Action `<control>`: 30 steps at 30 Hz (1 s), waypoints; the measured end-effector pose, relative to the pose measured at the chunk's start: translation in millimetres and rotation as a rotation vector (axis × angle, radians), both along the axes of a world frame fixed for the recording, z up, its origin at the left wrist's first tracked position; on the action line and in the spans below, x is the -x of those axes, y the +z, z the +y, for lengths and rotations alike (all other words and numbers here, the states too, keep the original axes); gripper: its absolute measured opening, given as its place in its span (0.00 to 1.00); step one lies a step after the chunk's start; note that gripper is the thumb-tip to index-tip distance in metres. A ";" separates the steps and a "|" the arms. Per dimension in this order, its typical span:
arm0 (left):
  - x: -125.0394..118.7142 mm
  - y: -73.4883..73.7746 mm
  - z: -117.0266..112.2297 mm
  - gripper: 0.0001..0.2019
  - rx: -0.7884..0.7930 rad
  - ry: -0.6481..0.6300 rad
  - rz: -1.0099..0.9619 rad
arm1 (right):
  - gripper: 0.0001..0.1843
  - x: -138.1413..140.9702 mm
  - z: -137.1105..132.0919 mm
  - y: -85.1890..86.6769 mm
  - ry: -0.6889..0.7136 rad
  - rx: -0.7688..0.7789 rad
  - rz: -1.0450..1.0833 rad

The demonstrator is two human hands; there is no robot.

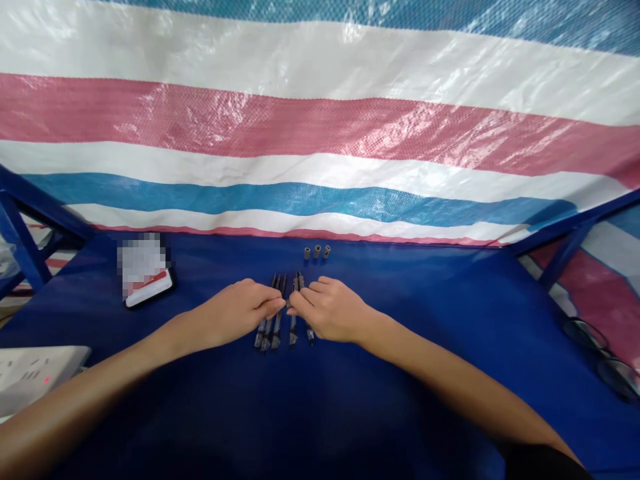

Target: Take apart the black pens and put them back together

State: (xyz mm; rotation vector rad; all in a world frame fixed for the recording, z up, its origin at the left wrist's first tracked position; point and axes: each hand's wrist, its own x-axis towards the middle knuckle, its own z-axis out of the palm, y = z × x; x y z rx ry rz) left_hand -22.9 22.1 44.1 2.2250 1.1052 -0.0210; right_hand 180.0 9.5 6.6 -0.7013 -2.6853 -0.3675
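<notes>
Several dark pens [273,330] lie side by side on the blue table cloth [410,320], pointing away from me. My left hand [240,310] rests on the left pens with its fingers curled and pinched at the tips. My right hand [330,310] lies over the right pens, fingers also curled, its fingertips meeting those of the left hand above the middle of the row. What the fingertips pinch is too small to make out. Three small grey pen caps [317,252] stand in a row just beyond the pens.
A phone [147,277] lies at the back left. A white power strip [35,377] sits at the left edge. Dark glasses [605,363] rest at the far right. A striped plastic tarp [320,133] hangs behind the table, with blue frame bars [30,220] at both sides.
</notes>
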 end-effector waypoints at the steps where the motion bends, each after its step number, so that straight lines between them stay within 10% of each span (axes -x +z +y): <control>1: 0.1 0.1 0.3 0.19 0.007 -0.004 -0.014 | 0.17 0.2 0.2 0.8 -0.004 0.031 -0.012; 30: -0.9 -7.1 -1.5 0.16 -0.355 -0.071 0.128 | 0.22 -2.2 3.8 8.5 -0.093 0.268 -0.120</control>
